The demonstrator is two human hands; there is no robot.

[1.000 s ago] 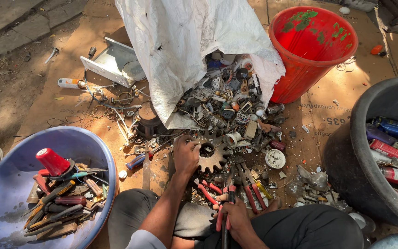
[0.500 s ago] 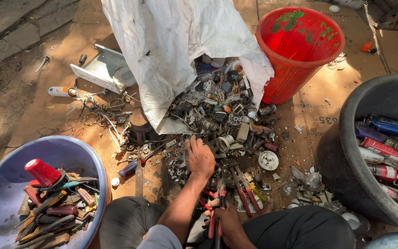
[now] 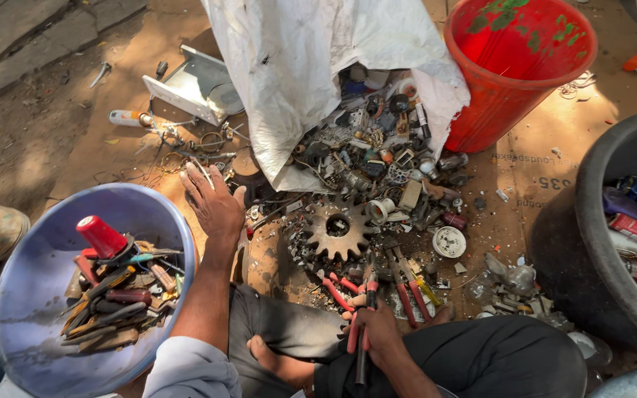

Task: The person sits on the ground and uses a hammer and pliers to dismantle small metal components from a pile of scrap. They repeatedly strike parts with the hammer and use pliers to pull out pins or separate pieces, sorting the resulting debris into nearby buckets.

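Seemingly mid-sorting, the blue plastic basin of hand tools is flanked by the left hand, spread flat and released on scrap, while red-handled pliers are clenched in the right hand, calling for a careful carry.

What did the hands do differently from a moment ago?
The left hand left the rusty gear in the scrap pile and swung out to its own left, over the ground near the blue basin; it holds nothing. The gear now lies uncovered. The right hand stays closed on the red-handled pliers. The white sack, red bucket and black tub have not moved.
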